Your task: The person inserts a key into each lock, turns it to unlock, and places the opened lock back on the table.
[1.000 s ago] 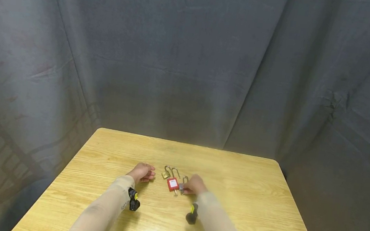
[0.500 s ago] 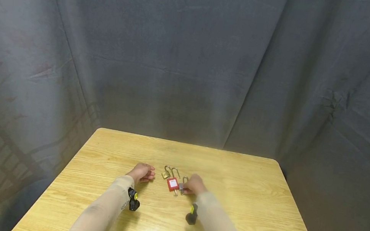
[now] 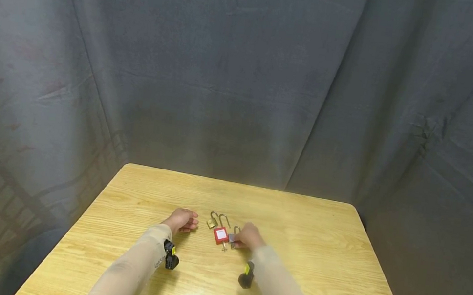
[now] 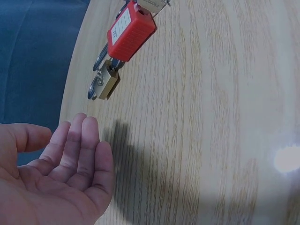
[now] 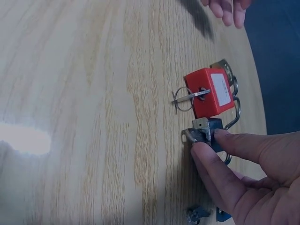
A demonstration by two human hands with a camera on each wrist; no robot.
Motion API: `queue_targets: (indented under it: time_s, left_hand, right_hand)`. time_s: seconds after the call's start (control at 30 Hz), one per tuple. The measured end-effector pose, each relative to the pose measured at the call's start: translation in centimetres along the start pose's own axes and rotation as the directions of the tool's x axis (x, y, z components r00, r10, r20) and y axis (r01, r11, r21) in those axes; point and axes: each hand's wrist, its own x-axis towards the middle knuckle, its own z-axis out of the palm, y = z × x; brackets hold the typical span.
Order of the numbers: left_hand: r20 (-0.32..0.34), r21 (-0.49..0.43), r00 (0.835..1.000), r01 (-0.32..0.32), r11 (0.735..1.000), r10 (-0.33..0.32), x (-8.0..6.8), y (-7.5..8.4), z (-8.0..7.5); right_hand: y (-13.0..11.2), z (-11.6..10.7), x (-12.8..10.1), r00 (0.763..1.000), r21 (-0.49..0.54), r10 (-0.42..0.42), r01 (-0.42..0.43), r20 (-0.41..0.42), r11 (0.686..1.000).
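My right hand (image 3: 250, 236) pinches a small grey padlock (image 5: 209, 132) between thumb and fingers; its shackle sticks up past the hand in the head view. A key (image 5: 191, 136) sits at the padlock's bottom, by the index fingertip. Directly beside it lies a red padlock (image 3: 221, 234) with a white label, its long shackle raised and a key (image 5: 185, 97) with a ring in its base. Beyond that is a brass padlock (image 3: 212, 223) with its shackle up. My left hand (image 4: 65, 173) stays to the left of the padlocks, palm sideways, fingers relaxed, holding nothing.
Under and beside my right hand, a dark key (image 5: 197, 213) and part of a blue-black thing (image 5: 223, 215) show at the lower edge of the right wrist view. The wooden table (image 3: 316, 255) has rounded far corners. Grey curtains (image 3: 225, 92) hang behind it.
My right wrist has shifted very slightly to the right, and the grey padlock's shackle sits a touch lower. The left hand and the other padlocks stay where they were.
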Motion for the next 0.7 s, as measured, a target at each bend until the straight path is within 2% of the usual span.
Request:
queue_targets:
  time_s: [0.23,0.4,0.47,0.7]
  left_hand:
    - [0.001,-0.001,1.0,0.0,1.0,0.0,0.3,0.0,-0.2]
    - [-0.005,-0.003,1.0,0.001,1.0,-0.001,0.0,0.2,-0.5]
    - [-0.004,0.002,1.0,-0.001,1.0,0.001,-0.2,0.3,-0.6]
    - [-0.004,0.004,1.0,0.001,1.0,-0.001,-0.5,0.3,-0.7]
  right_hand:
    - [0.0,-1.9,-1.0,0.989,-0.117,-0.132,0.139,0.061,0.983]
    - [-0.8,-4.5,-2.4,0.971,-0.003,-0.202,0.204,0.128,0.979]
    - [-0.8,-5.4,-2.7,0.968,0.055,-0.221,0.216,0.118,0.975]
    - [0.6,-8.2,-2.5,0.953,0.045,-0.302,0.303,-0.021,0.952]
